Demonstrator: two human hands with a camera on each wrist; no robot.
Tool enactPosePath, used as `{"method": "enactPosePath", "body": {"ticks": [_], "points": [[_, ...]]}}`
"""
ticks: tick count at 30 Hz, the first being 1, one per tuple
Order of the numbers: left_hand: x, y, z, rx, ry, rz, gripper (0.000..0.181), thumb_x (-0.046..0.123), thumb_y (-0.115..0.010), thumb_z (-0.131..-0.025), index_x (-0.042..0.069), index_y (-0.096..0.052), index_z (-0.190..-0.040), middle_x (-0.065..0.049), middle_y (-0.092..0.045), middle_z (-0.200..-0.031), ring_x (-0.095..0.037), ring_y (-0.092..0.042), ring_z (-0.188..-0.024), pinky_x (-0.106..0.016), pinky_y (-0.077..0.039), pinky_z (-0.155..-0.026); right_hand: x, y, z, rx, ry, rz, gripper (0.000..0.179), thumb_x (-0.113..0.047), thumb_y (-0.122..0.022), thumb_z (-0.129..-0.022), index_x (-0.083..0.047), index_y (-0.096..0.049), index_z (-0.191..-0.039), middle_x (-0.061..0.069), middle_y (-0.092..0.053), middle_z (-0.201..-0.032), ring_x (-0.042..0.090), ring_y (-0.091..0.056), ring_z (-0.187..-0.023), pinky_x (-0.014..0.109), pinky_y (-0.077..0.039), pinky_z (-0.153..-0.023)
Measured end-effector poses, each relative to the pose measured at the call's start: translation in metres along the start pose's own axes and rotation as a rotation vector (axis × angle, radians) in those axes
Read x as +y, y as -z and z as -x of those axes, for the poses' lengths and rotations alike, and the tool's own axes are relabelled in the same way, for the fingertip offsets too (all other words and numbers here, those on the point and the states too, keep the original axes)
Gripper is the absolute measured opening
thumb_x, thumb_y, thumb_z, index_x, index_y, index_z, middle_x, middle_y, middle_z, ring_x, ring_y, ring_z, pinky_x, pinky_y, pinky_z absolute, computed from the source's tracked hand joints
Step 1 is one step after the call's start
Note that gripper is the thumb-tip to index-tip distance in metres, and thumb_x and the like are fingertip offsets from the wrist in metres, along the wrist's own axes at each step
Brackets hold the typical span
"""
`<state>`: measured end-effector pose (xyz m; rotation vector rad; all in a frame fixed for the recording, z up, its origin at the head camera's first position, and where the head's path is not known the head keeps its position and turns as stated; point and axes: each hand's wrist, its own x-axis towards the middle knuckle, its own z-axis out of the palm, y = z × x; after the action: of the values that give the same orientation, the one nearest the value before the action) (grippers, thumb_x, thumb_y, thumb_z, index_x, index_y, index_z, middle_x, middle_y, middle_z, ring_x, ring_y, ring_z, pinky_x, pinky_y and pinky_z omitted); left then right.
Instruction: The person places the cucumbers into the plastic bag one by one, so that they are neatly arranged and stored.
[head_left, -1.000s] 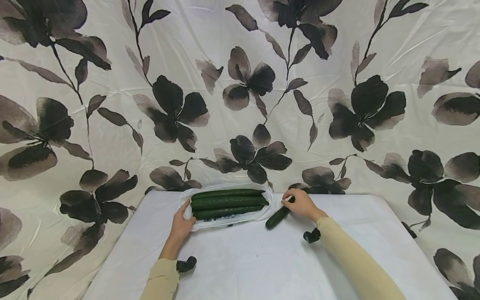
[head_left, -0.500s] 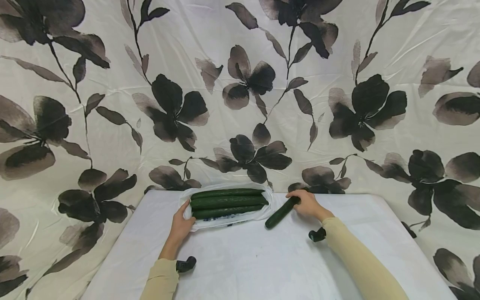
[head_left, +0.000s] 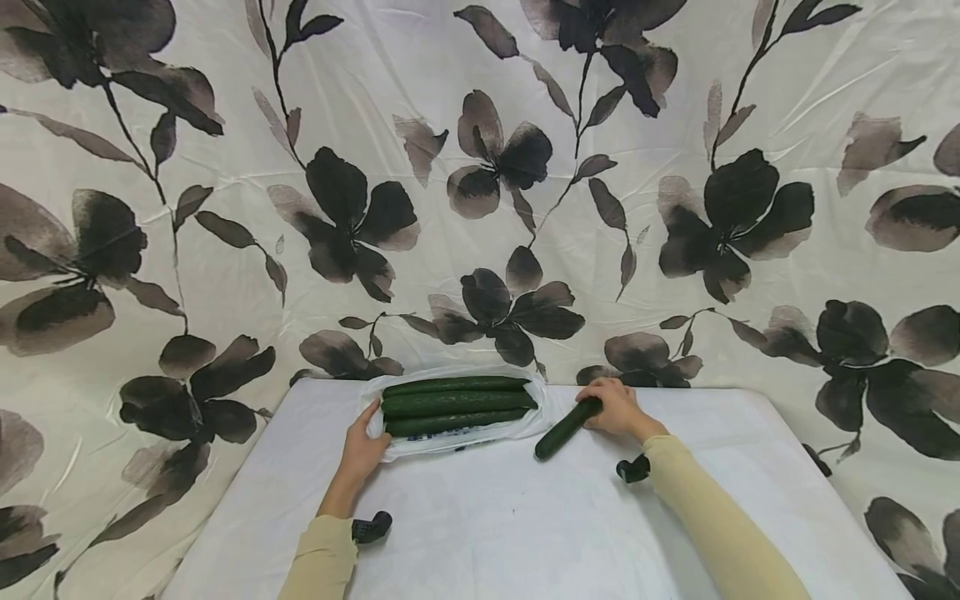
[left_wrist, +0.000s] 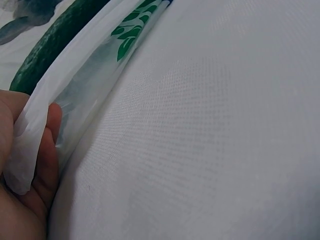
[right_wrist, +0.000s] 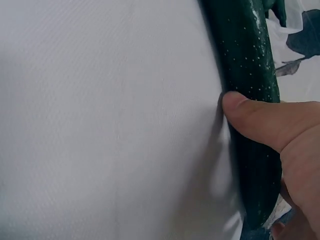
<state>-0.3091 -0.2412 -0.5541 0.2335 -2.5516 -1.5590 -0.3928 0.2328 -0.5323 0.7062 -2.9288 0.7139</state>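
Note:
Several dark green cucumbers (head_left: 453, 405) lie side by side in a white plastic bag (head_left: 420, 450) at the back of the table. At the bag's left end my left hand (head_left: 363, 450) grips its edge; in the left wrist view the thin plastic (left_wrist: 30, 145) is pinched between thumb and fingers. A single cucumber (head_left: 562, 433) lies slanted to the right of the bag. My right hand (head_left: 615, 408) holds its far end, with the thumb (right_wrist: 250, 112) laid across the speckled skin in the right wrist view. Its other fingers are mostly hidden behind the cucumber.
A white cloth covers the table (head_left: 495, 533). Right behind the table's back edge hangs a pale curtain (head_left: 615, 317) with dark printed flowers. Small black wrist cameras (head_left: 372, 527) sit below both hands.
My right hand has shifted slightly right and closed round the far end of the single cucumber, which has moved a little. The left hand stays at the bag.

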Motion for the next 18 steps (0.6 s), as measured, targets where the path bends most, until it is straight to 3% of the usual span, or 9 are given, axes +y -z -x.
{"method": "enactPosePath", "body": {"ticks": [4,9,12,18], "points": [[0.0,-0.001,0.001,-0.004,-0.001,-0.004,0.076,-0.006,-0.053,-0.082,0.005,-0.027,-0.153,-0.021,-0.025,-0.156,-0.04,-0.013,-0.144,-0.056,-0.019,-0.113,0.003,-0.001,0.004,-0.014,0.025,-0.009,0.037,-0.021,-0.089,-0.066,-0.021,-0.07,-0.098,0.003,-0.058,-0.109,0.032,-0.048,-0.112,0.066,-0.021,-0.098],[-0.001,-0.002,0.002,-0.024,0.008,-0.007,0.077,-0.006,-0.053,-0.082,0.005,-0.026,-0.153,-0.022,-0.024,-0.156,-0.041,-0.013,-0.144,-0.057,-0.02,-0.112,0.003,-0.001,0.015,-0.087,0.059,-0.082,0.035,-0.023,-0.089,-0.067,-0.021,-0.063,-0.09,-0.008,-0.061,-0.088,0.017,-0.055,-0.087,0.051,-0.038,-0.091],[-0.001,-0.002,0.002,-0.02,-0.003,-0.008,0.077,-0.006,-0.053,-0.082,0.005,-0.026,-0.153,-0.021,-0.024,-0.156,-0.041,-0.013,-0.144,-0.057,-0.02,-0.112,-0.002,0.0,0.022,-0.128,0.094,-0.152,0.035,-0.02,-0.086,-0.072,-0.017,-0.065,-0.1,-0.005,-0.061,-0.09,0.016,-0.055,-0.084,0.043,-0.045,-0.081],[-0.001,0.0,-0.001,-0.006,-0.008,-0.011,0.077,-0.005,-0.053,-0.082,0.005,-0.027,-0.153,-0.02,-0.025,-0.156,-0.04,-0.014,-0.144,-0.056,-0.019,-0.113,-0.012,-0.001,0.038,-0.142,0.199,-0.195,0.042,-0.018,-0.079,-0.082,-0.012,-0.066,-0.121,0.0,-0.064,-0.107,0.017,-0.058,-0.094,0.044,-0.047,-0.085]]}}
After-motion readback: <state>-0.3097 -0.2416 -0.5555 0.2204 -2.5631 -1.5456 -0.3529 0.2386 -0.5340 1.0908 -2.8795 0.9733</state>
